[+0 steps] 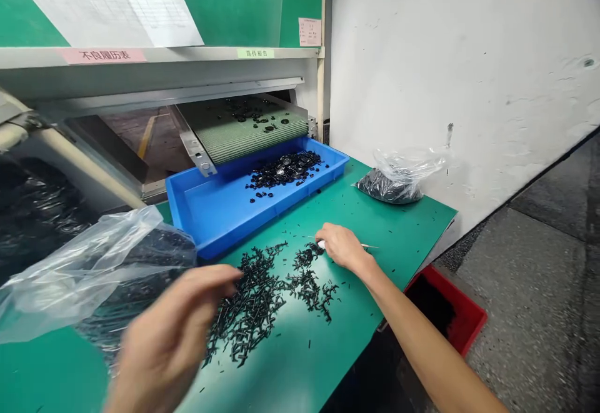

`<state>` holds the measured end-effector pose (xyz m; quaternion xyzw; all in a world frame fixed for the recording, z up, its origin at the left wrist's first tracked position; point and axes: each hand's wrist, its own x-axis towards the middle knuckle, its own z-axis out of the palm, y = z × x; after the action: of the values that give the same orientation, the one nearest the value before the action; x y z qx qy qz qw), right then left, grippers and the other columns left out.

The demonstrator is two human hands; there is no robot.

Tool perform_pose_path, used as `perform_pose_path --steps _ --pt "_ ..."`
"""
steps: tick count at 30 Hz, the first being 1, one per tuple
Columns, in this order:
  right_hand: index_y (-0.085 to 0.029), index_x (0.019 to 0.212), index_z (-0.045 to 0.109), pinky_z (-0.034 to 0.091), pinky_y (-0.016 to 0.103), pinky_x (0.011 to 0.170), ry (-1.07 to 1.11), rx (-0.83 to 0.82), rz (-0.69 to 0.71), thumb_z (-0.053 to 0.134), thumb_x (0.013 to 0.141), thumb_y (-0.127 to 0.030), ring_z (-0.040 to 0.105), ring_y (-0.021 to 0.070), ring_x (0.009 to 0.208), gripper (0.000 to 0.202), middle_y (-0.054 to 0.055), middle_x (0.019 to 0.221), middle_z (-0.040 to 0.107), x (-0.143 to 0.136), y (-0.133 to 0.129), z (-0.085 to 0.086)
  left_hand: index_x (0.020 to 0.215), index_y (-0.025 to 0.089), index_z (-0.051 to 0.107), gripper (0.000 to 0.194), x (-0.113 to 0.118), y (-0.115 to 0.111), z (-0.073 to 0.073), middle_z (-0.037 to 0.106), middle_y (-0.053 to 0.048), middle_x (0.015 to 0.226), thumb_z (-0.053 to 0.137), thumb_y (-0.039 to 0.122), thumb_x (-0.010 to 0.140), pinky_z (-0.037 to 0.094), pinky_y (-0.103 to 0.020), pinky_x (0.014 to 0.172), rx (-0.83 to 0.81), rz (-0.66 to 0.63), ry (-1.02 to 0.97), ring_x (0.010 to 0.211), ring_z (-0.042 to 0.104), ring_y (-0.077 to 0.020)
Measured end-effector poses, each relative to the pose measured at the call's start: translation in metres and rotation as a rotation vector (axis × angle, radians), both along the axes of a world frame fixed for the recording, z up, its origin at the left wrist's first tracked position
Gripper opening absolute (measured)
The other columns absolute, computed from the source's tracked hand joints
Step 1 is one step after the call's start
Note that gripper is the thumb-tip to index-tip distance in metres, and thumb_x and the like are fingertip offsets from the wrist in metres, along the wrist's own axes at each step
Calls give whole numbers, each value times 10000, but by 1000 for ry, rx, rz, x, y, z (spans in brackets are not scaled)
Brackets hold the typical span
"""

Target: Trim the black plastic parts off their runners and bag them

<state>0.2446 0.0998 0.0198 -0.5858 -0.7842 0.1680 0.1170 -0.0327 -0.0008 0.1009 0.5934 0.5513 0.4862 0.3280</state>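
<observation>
My right hand (341, 245) is closed around a thin pointed tool with a white part (321, 245), its slim end sticking out behind the hand. Just left of it lies a small cluster of black parts (309, 291) on the green table. My left hand (171, 332), blurred, is at the left edge of a larger pile of small black branched parts (255, 294). Its fingers are curled in a pinch; what they hold, if anything, I cannot make out. Beside that hand, a clear plastic bag (140, 269) contains dark parts.
A blue tray (220, 216) with black round pieces stands under the end of a green conveyor belt (244, 132). Another clear bag of black parts (394, 182) rests at the back right. A red bin (471, 316) is on the floor beyond the table's right edge.
</observation>
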Motion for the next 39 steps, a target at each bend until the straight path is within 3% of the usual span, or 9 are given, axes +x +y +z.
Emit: perform_pose_path --steps 3,5,8,11,14,17,24,31,39 --pt "-161 976 642 462 287 779 56 22 -17 429 928 -87 604 157 884 231 61 1007 626 1 -14 6 966 244 734 267 54 12 -33 713 -48 805 607 442 841 504 -317 609 -236 -217 -30 611 595 -182" --pt "-172 1002 626 432 253 773 111 44 -14 387 902 -43 586 139 886 289 44 1018 614 -3 -31 12 1006 211 710 280 78 17 -52 725 -68 891 611 421 850 506 -315 645 -399 -228 -225 623 608 -164" --pt "-191 989 604 417 219 744 181 43 4 382 880 -40 567 111 833 290 9 982 598 -16 -60 17 1038 168 697 306 94 18 -77 716 -102 979 659 391 832 511 -291 695 -546 -224 -548 774 642 -177" --pt "-200 947 601 419 225 715 339 28 2 378 855 -32 555 119 800 294 8 940 577 -28 -83 17 950 148 725 249 97 16 -91 710 -62 844 744 323 773 506 -237 700 -610 -223 -771 712 615 -129" --pt "-218 1117 563 442 245 778 491 -10 39 357 821 -1 564 133 879 421 20 1007 576 -30 -94 14 905 141 733 231 94 12 -97 698 -31 744 800 263 720 512 -205 679 -674 -155 -891 637 598 -97" --pt "-224 1236 496 458 277 821 502 5 25 334 804 12 578 156 943 518 34 1065 599 -26 -99 10 934 137 722 251 88 8 -98 727 -53 789 805 233 718 530 -212 701 -740 -112 -931 669 638 -107" --pt "-182 1110 557 463 344 731 127 83 -65 304 917 -73 620 225 831 337 72 904 654 -31 -118 0 933 158 689 213 84 8 -102 744 -60 935 782 198 745 525 -229 784 -692 -181 -952 794 668 -125" --pt "-199 1127 559 428 331 710 65 149 -43 346 910 -66 578 215 822 332 54 887 611 -31 -120 3 918 184 665 188 85 9 -107 745 -39 917 767 193 760 489 -244 850 -660 -219 -877 854 664 -136" --pt "-201 917 549 377 324 661 82 156 2 361 907 -58 555 208 770 236 37 809 585 -35 -119 8 866 179 690 156 86 10 -108 725 -32 915 779 192 739 500 -215 715 -597 -218 -825 763 632 -120"
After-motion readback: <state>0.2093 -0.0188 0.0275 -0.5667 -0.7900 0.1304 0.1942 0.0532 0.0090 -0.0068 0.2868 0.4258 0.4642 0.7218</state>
